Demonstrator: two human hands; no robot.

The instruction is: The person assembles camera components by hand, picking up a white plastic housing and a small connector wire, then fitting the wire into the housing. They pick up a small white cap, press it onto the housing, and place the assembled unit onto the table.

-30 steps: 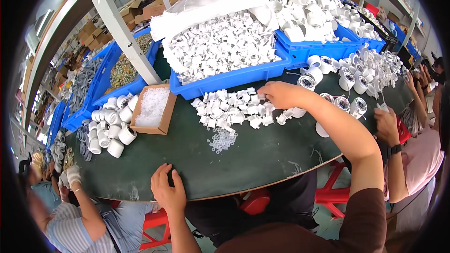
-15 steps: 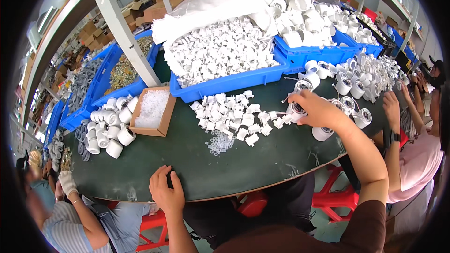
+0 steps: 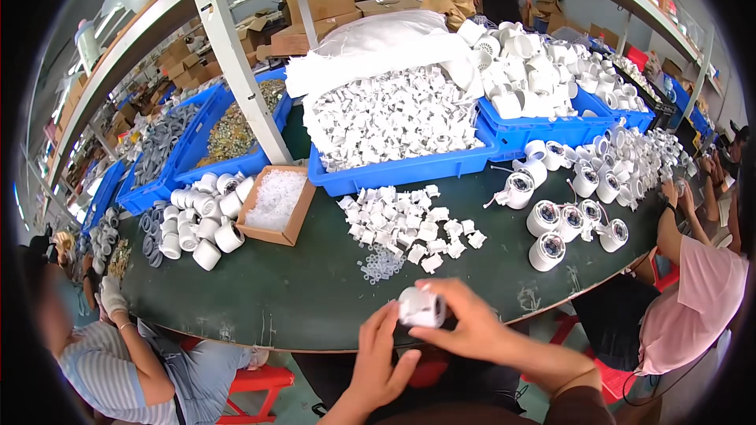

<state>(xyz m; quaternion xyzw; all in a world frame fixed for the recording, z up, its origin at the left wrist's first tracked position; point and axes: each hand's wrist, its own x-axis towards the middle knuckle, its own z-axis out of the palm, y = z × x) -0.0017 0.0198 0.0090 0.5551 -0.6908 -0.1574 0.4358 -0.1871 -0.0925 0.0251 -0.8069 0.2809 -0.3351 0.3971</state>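
Above the table's front edge, a white round plastic housing point(image 3: 421, 308) is gripped by my right hand point(image 3: 466, 323), fingers on top and thumb below. My left hand point(image 3: 379, 358) is just left of it, thumb spread from the fingers. Its fingertips come up to the housing's left side; whether they touch it I cannot tell. Beyond my hands lie a pile of small white plastic clips point(image 3: 402, 220) and a little heap of translucent rings point(image 3: 381, 264). Several white housings with round dark openings point(image 3: 546, 251) stand to the right.
A blue bin point(image 3: 409, 178) heaped with white parts stands behind, beside another blue bin point(image 3: 551, 125) of white housings. At left are a cardboard box point(image 3: 297, 216) of clear bits and white cups point(image 3: 206, 254). Co-workers sit at both sides. A shelf post point(image 3: 244, 79) rises at left.
My right hand has come back from the housings at right to the table's front, bringing one housing. My left hand has moved right, up to it. The view has shifted.
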